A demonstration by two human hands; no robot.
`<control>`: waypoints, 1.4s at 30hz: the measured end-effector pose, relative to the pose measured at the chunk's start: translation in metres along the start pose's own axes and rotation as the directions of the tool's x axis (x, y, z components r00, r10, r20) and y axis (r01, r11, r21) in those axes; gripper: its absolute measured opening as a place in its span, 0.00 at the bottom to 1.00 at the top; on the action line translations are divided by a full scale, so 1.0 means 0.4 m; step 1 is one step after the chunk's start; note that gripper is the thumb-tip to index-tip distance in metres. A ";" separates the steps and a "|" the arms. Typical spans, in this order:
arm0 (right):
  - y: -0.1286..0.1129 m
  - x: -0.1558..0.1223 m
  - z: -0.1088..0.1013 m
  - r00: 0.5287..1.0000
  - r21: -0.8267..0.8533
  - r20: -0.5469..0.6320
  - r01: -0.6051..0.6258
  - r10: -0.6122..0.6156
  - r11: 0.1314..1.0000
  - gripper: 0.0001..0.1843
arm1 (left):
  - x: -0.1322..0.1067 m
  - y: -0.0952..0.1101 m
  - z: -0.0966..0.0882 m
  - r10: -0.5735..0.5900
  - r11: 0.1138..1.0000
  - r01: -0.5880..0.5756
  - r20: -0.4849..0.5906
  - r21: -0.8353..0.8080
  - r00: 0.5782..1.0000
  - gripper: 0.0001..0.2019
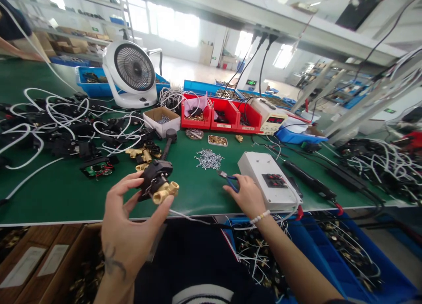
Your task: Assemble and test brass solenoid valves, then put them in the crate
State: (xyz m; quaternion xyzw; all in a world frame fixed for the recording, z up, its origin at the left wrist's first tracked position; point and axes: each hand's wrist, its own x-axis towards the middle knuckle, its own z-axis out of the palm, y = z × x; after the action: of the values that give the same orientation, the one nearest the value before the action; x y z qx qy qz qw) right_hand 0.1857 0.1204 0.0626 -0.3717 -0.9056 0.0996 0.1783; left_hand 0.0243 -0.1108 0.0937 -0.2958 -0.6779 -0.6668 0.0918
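Note:
My left hand [127, 227] is raised over the near edge of the green table [66, 194], its fingers closed round a black valve body with a brass fitting [158, 183]. A thin white wire trails from that part toward me. My right hand [245, 196] rests on the table beside a white control box [268, 179], fingers curled on the blue handles of small pliers [229, 177]. A heap of small silver metal clips [209, 159] lies just beyond the pliers.
Black assemblies with white cables [59, 124] crowd the left. A white fan [132, 73], a cardboard box [162, 118], red bins [219, 115], a meter [272, 115] and blue trays stand behind. Loose brass fittings [140, 153] lie mid-table. Blue crates [332, 255] and cardboard boxes sit below the edge.

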 end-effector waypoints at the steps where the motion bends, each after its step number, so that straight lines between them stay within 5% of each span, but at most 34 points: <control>1: 0.010 0.001 0.020 0.999 -0.084 0.012 0.039 -0.038 0.996 0.21 | 0.003 0.002 -0.006 0.001 1.000 -0.001 -0.023 -0.018 1.000 0.23; 4: 0.010 0.000 0.049 0.992 -0.126 0.047 0.124 -0.119 0.984 0.18 | 0.009 0.011 -0.021 0.002 0.999 -0.003 -0.031 -0.046 1.000 0.23; 7: -0.027 -0.009 0.026 0.995 0.214 0.002 0.093 -0.096 0.972 0.21 | 0.009 0.015 -0.025 0.047 0.999 -0.046 0.038 -0.027 0.998 0.26; 8: -0.047 -0.017 0.012 0.996 0.417 0.034 0.065 -0.087 0.906 0.24 | 0.008 0.015 -0.021 0.083 0.997 -0.083 0.084 -0.010 0.993 0.27; 10: -0.094 -0.040 -0.020 0.972 0.787 0.193 -0.071 -0.134 0.613 0.31 | 0.002 0.016 -0.009 0.180 0.980 -0.193 0.209 0.039 0.961 0.29; 13: -0.170 -0.079 -0.058 0.889 0.931 0.356 -0.313 -0.288 0.187 0.41 | -0.013 0.028 0.019 0.347 0.907 -0.411 0.386 0.093 0.855 0.28; 16: -0.218 -0.100 -0.076 0.904 0.937 0.345 -0.345 -0.253 0.045 0.38 | -0.021 0.040 0.037 0.424 0.868 -0.497 0.495 0.019 0.759 0.24; 18: -0.223 -0.102 -0.081 0.931 0.945 0.319 -0.326 -0.176 -0.013 0.32 | -0.012 0.028 0.039 0.379 0.919 -0.377 0.512 -0.112 0.771 0.23; 21: -0.204 -0.095 -0.087 0.958 0.957 0.283 -0.285 -0.047 -0.047 0.29 | 0.020 -0.038 0.038 0.157 0.966 -0.059 0.390 -0.252 0.907 0.18; 23: -0.187 -0.091 -0.090 0.965 0.965 0.260 -0.259 0.020 -0.040 0.28 | 0.038 -0.102 0.040 -0.049 0.970 0.129 0.352 -0.207 0.935 0.18; 27: -0.176 -0.092 -0.087 0.965 0.964 0.261 -0.259 0.026 -0.065 0.27 | 0.034 -0.189 0.049 -0.211 0.964 0.264 0.527 -0.027 0.824 0.19; 30: -0.187 -0.098 -0.080 0.957 0.954 0.289 -0.289 -0.006 -0.080 0.27 | 0.008 -0.176 0.053 -0.208 0.959 0.284 0.643 -0.015 0.737 0.14; 32: -0.202 -0.103 -0.076 0.950 0.948 0.312 -0.313 -0.021 -0.063 0.28 | -0.007 -0.138 0.052 -0.217 0.947 0.318 0.640 -0.045 0.737 0.17; 34: -0.220 -0.110 -0.074 0.945 0.944 0.323 -0.326 -0.051 -0.055 0.28 | -0.017 -0.090 0.047 -0.164 0.950 0.278 0.529 -0.142 0.833 0.14; 37: -0.251 -0.120 -0.073 0.945 0.946 0.307 -0.316 -0.112 -0.073 0.27 | -0.027 -0.023 0.035 0.081 0.974 -0.009 0.313 -0.226 0.946 0.10; 39: -0.267 -0.126 -0.075 0.949 0.953 0.279 -0.293 -0.143 -0.082 0.26 | -0.032 0.009 0.027 0.233 0.966 -0.186 0.297 -0.177 0.926 0.12; 42: -0.281 -0.133 -0.082 0.958 0.965 0.232 -0.249 -0.169 -0.086 0.24 | -0.034 0.037 0.024 0.318 0.948 -0.287 0.349 -0.139 0.881 0.11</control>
State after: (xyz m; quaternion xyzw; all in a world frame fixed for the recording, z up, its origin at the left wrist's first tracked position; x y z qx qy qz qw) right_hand 0.1621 0.0051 0.1145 -0.1279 -0.5391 0.7908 0.2601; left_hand 0.0456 -0.1063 0.0983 -0.5210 -0.6002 -0.6045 0.0543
